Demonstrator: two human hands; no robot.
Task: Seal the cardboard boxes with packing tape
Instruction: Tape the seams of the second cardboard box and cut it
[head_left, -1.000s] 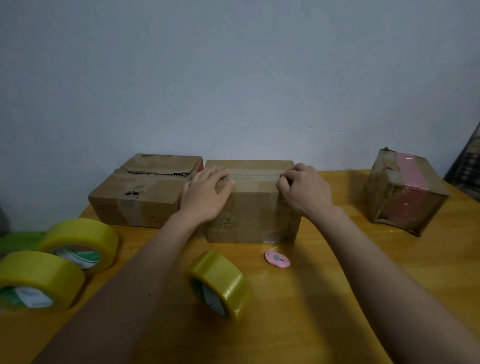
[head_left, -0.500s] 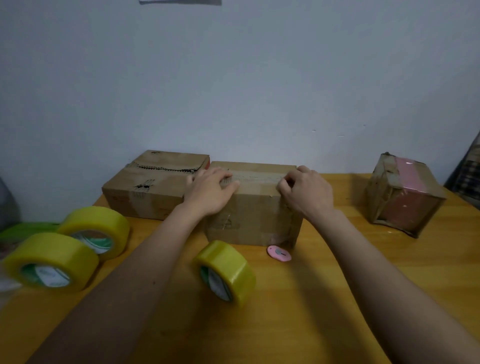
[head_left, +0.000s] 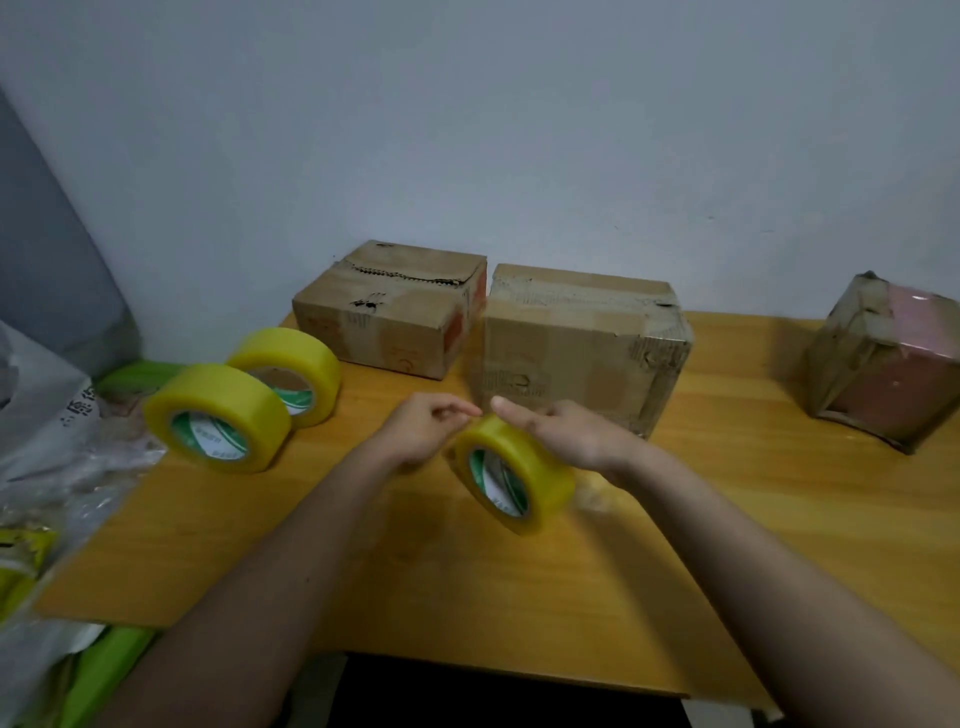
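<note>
Two spare tape rolls (head_left: 244, 400) far left of my grips, on table (head_left: 779, 519). Left hand (head_left: 423, 434) pinching at top edge of tape roll (head_left: 511, 480). Right hand (head_left: 576, 434) holding that roll, index finger straight over it. Beyond grips: two boxes (head_left: 519, 322) touching. Taped box (head_left: 888, 364) well right.
</note>
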